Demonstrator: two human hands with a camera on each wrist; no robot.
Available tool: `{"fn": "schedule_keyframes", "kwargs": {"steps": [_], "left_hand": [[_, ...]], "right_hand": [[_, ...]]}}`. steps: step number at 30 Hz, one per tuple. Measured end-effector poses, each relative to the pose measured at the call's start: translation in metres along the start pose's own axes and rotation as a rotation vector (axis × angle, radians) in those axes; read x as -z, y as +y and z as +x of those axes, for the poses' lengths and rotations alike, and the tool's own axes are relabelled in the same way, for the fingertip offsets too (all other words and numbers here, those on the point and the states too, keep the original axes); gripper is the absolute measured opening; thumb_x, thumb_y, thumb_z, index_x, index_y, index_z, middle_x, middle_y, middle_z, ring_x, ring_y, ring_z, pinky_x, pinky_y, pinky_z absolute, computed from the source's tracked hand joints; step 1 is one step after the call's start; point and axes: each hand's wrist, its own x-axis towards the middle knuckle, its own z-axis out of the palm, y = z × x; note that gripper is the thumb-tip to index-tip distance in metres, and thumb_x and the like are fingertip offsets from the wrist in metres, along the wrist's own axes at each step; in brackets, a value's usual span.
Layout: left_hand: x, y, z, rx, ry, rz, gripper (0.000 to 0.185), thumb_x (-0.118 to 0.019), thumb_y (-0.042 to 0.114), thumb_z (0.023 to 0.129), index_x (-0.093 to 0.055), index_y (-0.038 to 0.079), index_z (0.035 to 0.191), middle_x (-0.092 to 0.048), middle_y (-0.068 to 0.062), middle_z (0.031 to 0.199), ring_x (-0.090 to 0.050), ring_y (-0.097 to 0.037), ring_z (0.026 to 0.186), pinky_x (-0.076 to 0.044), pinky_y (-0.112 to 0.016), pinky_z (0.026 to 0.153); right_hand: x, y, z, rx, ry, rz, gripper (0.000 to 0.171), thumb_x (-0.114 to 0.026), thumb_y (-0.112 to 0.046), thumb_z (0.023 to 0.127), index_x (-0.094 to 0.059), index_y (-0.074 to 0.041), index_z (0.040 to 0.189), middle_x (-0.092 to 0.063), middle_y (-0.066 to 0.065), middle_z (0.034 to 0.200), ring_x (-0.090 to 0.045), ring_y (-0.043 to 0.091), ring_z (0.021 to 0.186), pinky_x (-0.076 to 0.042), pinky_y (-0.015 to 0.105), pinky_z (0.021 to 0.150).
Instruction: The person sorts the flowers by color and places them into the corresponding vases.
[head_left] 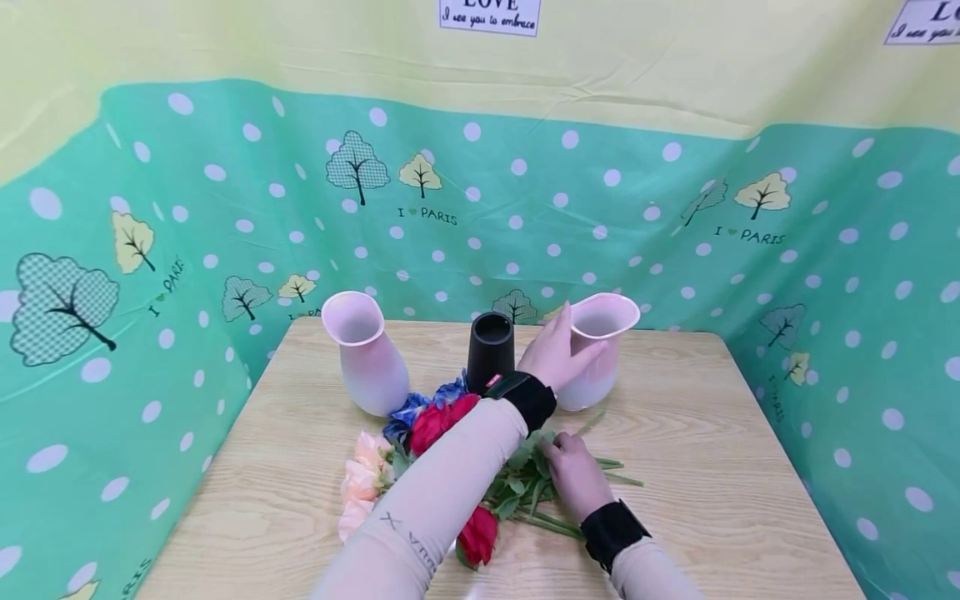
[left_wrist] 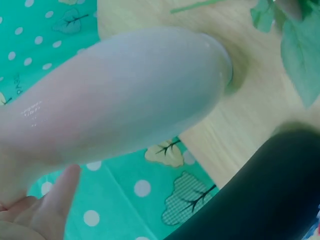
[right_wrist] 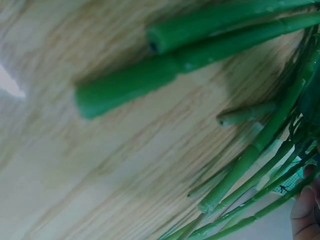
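Note:
My left hand (head_left: 558,354) reaches across to the pink-and-white vase (head_left: 592,379) at the back right and holds it near the neck, thumb on the near side. In the left wrist view that vase (left_wrist: 135,90) fills the middle, with a finger (left_wrist: 65,190) against its neck. My right hand (head_left: 577,475) pinches a flower stem among the green leaves; the right wrist view shows its fingertips (right_wrist: 305,212) at the stems (right_wrist: 240,177). Red flowers (head_left: 477,535), peach flowers (head_left: 362,482) and blue flowers (head_left: 408,410) lie in a pile, partly hidden under my left sleeve.
A second pink-and-white vase (head_left: 375,371) stands at the back left. Between the two is a black vase (head_left: 491,350), close to my left wrist. All stand on a light wooden table (head_left: 697,450), with a patterned green cloth (head_left: 517,200) hanging behind it.

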Motion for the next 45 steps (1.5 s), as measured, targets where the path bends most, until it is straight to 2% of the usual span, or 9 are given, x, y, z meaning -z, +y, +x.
{"fn": "schedule_keyframes", "kwargs": {"steps": [5,9,13,22,31,34,38,42,45], "left_hand": [[0.007,0.006,0.009,0.042,-0.007,0.214,0.075,-0.047,0.054,0.100,-0.023,0.013,0.158,-0.045,-0.005,0.154,-0.052,-0.021,0.135,-0.047,-0.036,0.106],[0.015,0.006,0.012,0.019,-0.003,0.326,0.066,-0.046,0.052,0.101,-0.034,0.017,0.155,-0.056,-0.004,0.145,-0.062,-0.020,0.122,-0.054,-0.035,0.094],[0.020,0.004,0.012,-0.003,0.003,0.342,0.062,-0.050,0.052,0.100,-0.041,0.020,0.152,-0.064,-0.004,0.135,-0.067,-0.020,0.111,-0.056,-0.036,0.084],[0.021,0.002,0.011,0.013,-0.009,0.340,0.062,-0.052,0.054,0.097,-0.043,0.024,0.151,-0.065,-0.001,0.133,-0.067,-0.020,0.111,-0.056,-0.035,0.083],[0.025,0.010,0.012,0.060,-0.015,0.363,0.061,-0.054,0.056,0.096,-0.046,0.029,0.149,-0.069,0.000,0.127,-0.069,-0.019,0.098,-0.051,-0.031,0.067],[0.026,0.012,0.011,0.065,-0.009,0.367,0.056,-0.055,0.056,0.094,-0.053,0.028,0.142,-0.071,0.002,0.118,-0.068,-0.017,0.092,-0.049,-0.031,0.063],[0.027,0.014,0.011,0.072,-0.007,0.357,0.053,-0.057,0.056,0.094,-0.056,0.027,0.138,-0.072,0.003,0.115,-0.068,-0.017,0.090,-0.048,-0.031,0.062],[0.026,0.014,0.011,0.091,-0.011,0.347,0.057,-0.057,0.056,0.094,-0.051,0.029,0.144,-0.070,0.003,0.122,-0.069,-0.017,0.096,-0.050,-0.031,0.066],[0.026,0.015,0.011,0.103,-0.013,0.347,0.057,-0.057,0.056,0.094,-0.051,0.030,0.144,-0.070,0.003,0.122,-0.069,-0.017,0.096,-0.050,-0.032,0.067]], "right_hand": [[0.010,0.000,0.005,-0.006,0.050,0.038,0.026,-0.072,0.010,0.071,-0.074,-0.005,0.093,-0.058,0.009,0.087,-0.058,0.026,0.075,-0.051,0.038,0.067],[0.019,0.009,0.006,-0.007,0.088,0.052,0.030,-0.067,0.013,0.066,-0.073,-0.004,0.090,-0.056,0.009,0.087,-0.057,0.027,0.076,-0.051,0.039,0.068],[0.033,0.022,0.001,0.023,0.146,0.077,0.030,-0.063,0.013,0.065,-0.072,-0.002,0.089,-0.054,0.005,0.082,-0.055,0.023,0.072,-0.049,0.036,0.063],[0.062,0.047,-0.011,0.066,0.255,0.059,0.027,-0.061,0.011,0.068,-0.071,-0.003,0.089,-0.052,0.001,0.076,-0.050,0.014,0.060,-0.044,0.029,0.050],[0.091,0.062,0.001,-0.045,0.472,0.105,0.019,-0.058,0.007,0.066,-0.062,0.006,0.085,-0.061,0.017,0.073,-0.055,0.029,0.054,-0.044,0.041,0.050],[0.107,0.056,0.016,-0.117,0.574,0.225,0.025,-0.058,0.009,0.065,-0.062,0.011,0.090,-0.063,0.025,0.078,-0.060,0.026,0.067,-0.048,0.032,0.066],[0.134,0.044,0.042,-0.154,0.699,0.455,0.018,-0.058,0.013,0.074,-0.065,0.016,0.090,-0.069,0.012,0.084,-0.061,0.002,0.088,-0.044,0.017,0.088],[0.158,0.030,0.066,-0.214,0.762,0.737,0.027,-0.051,0.024,0.075,-0.065,0.012,0.095,-0.073,-0.013,0.086,-0.066,-0.004,0.081,-0.049,0.011,0.075],[0.175,0.024,0.080,-0.222,0.789,0.898,0.037,-0.046,0.026,0.076,-0.063,0.007,0.103,-0.075,-0.011,0.086,-0.070,0.000,0.078,-0.051,0.013,0.074]]}}
